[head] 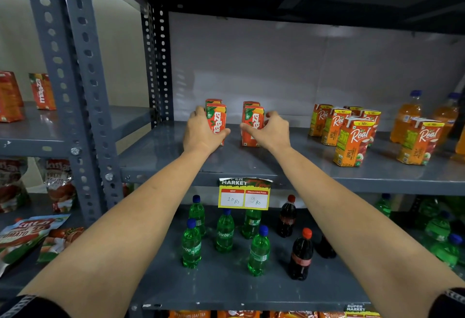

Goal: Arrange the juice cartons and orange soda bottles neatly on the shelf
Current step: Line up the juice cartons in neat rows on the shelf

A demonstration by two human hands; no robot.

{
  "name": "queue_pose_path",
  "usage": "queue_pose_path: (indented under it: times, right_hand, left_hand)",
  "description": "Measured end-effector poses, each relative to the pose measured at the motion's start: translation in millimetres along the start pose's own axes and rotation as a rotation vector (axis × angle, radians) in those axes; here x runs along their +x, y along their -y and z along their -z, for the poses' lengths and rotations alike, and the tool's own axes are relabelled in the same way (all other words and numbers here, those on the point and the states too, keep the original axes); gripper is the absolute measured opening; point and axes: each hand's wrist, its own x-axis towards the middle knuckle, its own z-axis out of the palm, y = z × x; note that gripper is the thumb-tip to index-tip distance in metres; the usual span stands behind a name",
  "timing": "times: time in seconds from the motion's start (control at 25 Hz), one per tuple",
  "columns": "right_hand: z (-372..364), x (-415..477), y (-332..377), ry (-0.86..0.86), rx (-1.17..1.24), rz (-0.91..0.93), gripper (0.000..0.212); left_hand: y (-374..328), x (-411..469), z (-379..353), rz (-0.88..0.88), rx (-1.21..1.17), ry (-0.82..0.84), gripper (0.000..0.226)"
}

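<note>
On the grey shelf (276, 166) stand two short rows of red Maaza juice cartons. My left hand (201, 131) grips the front carton of the left row (217, 119), with another carton right behind it. My right hand (273, 131) grips the front carton of the right row (253, 122), which also has one behind. Further right stand several orange Real apple juice cartons (352, 141), loosely grouped. Orange soda bottles (406, 116) with blue caps stand at the far right near the back wall.
The shelf below holds green Sprite bottles (225, 232) and dark cola bottles (300, 254). A yellow price tag (244, 195) hangs from the shelf edge. A perforated steel upright (83, 91) divides off the left rack, which holds more Maaza cartons (41, 91) and ketchup pouches (30, 237).
</note>
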Motion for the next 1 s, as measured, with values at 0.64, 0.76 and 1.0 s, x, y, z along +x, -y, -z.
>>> queue_pose_path:
  times: [0.64,0.76,1.0]
  right_hand:
    - [189,-57,-98,-0.158,0.327,0.417,0.017]
    - [241,-46,-140,-0.206,0.282,0.454,0.015]
    - [311,0,-228,-0.35,0.145,0.401,0.037]
  left_hand:
    - [-163,-99,-87,-0.363,-0.432,0.138,0.07]
    - [-190,-110,-113,-0.21,-0.461,0.248,0.079]
    - [-190,-99,-134,-0.009,-0.512,0.425,0.077]
